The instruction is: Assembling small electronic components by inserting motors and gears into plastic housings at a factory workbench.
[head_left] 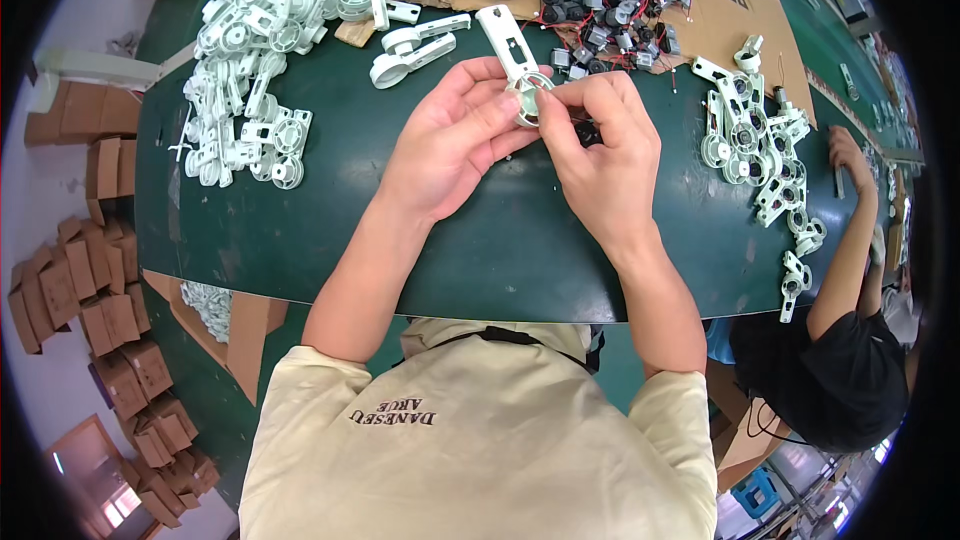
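My left hand is closed around the round end of a pale green-white plastic housing, whose long slotted arm points away from me. Thumb and forefinger of my right hand pinch at the rim of that ring-shaped end. Whether something small sits between these fingertips, I cannot tell. Partly hidden beneath the right hand is a small dark part. Just beyond my left hand lie two similar loose housings on the green table.
A large heap of pale housings covers the far left. Small motors with red wires are piled on cardboard at the far centre. More housings, some with dark parts fitted, lie right. A co-worker's arm rests at the right edge.
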Motion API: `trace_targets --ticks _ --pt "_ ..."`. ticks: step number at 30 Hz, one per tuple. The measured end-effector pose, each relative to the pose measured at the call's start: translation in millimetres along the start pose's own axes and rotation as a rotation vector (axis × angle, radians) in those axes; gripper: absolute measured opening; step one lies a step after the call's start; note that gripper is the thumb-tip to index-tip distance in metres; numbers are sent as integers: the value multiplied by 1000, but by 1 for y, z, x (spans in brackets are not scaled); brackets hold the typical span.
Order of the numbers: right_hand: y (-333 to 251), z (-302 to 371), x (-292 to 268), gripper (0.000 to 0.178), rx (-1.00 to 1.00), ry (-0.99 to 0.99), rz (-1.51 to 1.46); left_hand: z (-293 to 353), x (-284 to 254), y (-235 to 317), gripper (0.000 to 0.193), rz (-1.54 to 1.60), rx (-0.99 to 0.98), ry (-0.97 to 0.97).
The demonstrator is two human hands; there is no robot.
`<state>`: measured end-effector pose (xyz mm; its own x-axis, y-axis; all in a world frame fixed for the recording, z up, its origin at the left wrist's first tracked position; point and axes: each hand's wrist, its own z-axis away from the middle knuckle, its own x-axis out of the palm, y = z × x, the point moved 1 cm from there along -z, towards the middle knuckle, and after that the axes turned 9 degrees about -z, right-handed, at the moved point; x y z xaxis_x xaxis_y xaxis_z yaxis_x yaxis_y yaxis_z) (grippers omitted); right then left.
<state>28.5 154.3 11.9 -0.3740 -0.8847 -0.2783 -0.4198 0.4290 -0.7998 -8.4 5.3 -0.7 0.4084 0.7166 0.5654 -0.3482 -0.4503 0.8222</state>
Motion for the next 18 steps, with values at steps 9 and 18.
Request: trace_targets --ticks 9,18 --pt "-1 0 -2 8 -2 16 -47 -1 2 -5 35 5 4 -10" --pt "-5 2 -3 8 596 -14 -594 1 0 -3 34 -194 129 -56"
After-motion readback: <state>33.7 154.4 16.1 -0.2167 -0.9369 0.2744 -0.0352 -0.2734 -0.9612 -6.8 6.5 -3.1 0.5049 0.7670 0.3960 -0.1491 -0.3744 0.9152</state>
